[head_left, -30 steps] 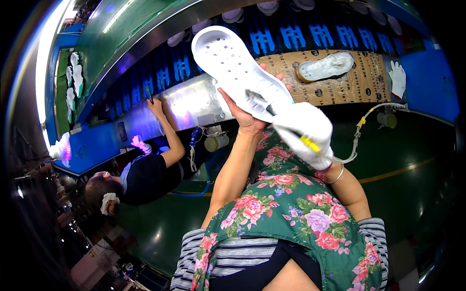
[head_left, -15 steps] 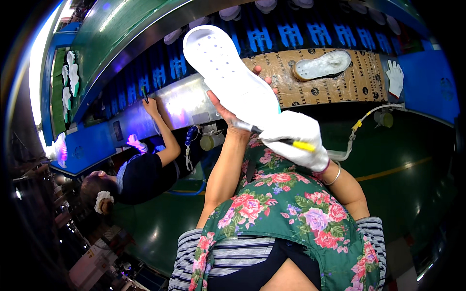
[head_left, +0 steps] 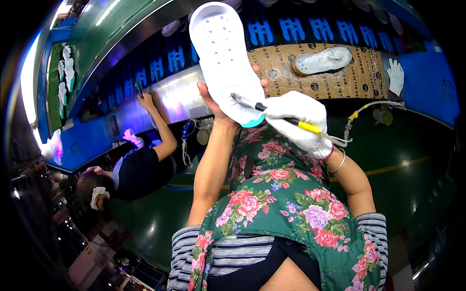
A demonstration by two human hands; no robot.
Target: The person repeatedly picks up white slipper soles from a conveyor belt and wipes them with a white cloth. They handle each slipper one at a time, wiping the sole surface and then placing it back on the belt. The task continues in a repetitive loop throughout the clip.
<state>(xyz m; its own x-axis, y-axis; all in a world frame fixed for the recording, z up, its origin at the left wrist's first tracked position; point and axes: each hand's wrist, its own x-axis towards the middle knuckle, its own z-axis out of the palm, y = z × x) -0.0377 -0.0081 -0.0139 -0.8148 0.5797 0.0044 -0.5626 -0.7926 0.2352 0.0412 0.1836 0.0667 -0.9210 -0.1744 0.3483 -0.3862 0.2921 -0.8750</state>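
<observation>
My left hand (head_left: 217, 107), bare, grips a white shoe sole (head_left: 224, 63) from beneath. Its thumb is at the sole's left edge and fingertips show at the right edge. Small dots mark the sole's far end, while the near heel end has a teal edge. In a white knitted glove, my right hand (head_left: 302, 123) is closed round a brush (head_left: 309, 127) with a black and yellow handle. The brush's tip lies over the sole's surface near the heel; whether it presses on it I cannot tell.
A second, whitish sole (head_left: 323, 60) lies on printed cardboard (head_left: 279, 82) beyond my hands, with a loose white glove (head_left: 395, 77) to its right. Blue racks (head_left: 293, 30) line the back. At left, a co-worker (head_left: 141, 169) reaches toward the metal ledge (head_left: 170, 85). A hose (head_left: 349, 127) hangs at right.
The sole has moved away from me and slightly turned, showing its teal heel. The brush tip has moved from beside the heel, near my left wrist, onto the sole's surface.
</observation>
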